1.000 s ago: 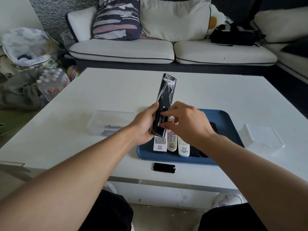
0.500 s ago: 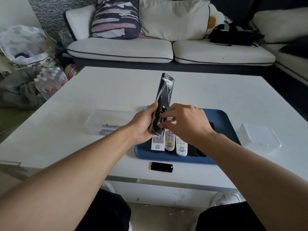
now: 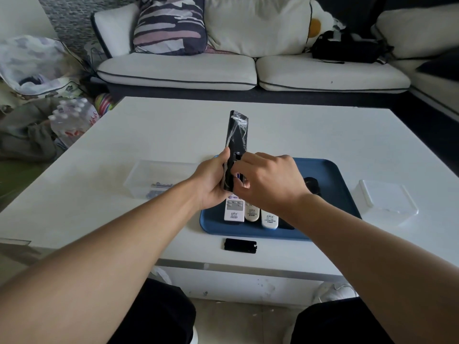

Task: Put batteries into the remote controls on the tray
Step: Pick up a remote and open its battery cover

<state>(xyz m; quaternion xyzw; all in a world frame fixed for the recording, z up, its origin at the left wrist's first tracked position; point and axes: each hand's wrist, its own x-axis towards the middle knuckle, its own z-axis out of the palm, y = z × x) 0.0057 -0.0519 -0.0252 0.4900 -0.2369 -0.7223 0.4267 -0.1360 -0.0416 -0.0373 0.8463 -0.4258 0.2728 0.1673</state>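
Firmly left hand (image 3: 211, 181) round slim plastic-wrapped black remote (image 3: 236, 142), right hand (image 3: 269, 181) pinching battery (image 3: 238, 175).

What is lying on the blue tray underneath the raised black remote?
Three light remotes lie side by side on the blue tray, with a dark object further right. Both hands and the black remote cover their upper parts.

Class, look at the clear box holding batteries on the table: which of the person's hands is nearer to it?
Left. The left hand, gripping the black remote, is just right of the battery box; the right hand works at the remote's far side, over the blue tray.
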